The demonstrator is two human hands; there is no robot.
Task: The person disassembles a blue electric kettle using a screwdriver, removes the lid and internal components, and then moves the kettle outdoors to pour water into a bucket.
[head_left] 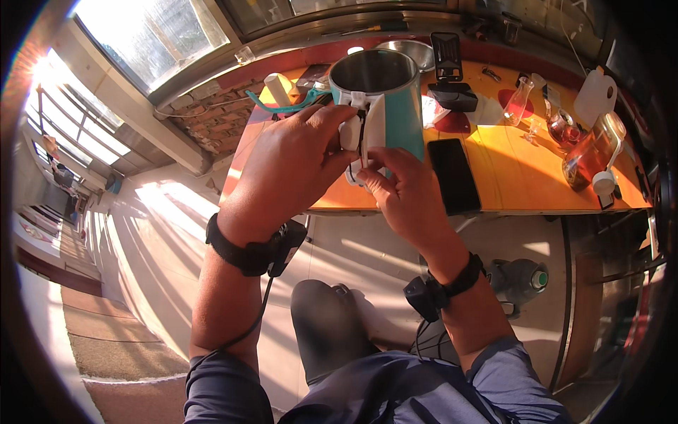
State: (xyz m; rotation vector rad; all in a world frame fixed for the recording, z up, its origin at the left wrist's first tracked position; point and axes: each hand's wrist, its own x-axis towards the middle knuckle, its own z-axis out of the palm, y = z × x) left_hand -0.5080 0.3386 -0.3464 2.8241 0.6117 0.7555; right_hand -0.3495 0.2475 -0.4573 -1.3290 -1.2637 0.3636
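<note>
A teal and white kettle (404, 124) with a bare metal inside stands lidless at the table's front edge, its white handle side toward me. Dark wire shows along the opened handle (359, 131). My left hand (300, 152) is closed on the upper part of this handle, thumb and fingers around its left side. Lower down, my right hand (401, 185) pinches the handle's bottom end between thumb and forefinger. Whether a small piece or the wire is in that pinch is hidden by the fingers.
On the orange table (526, 187) lie a black phone (453, 175) and an open black case (452, 95). Glassware (519, 101) and a jar of amber liquid (593, 152) stand to the right. Behind the kettle is a metal bowl (413, 53). A large bottle (519, 283) is on the floor.
</note>
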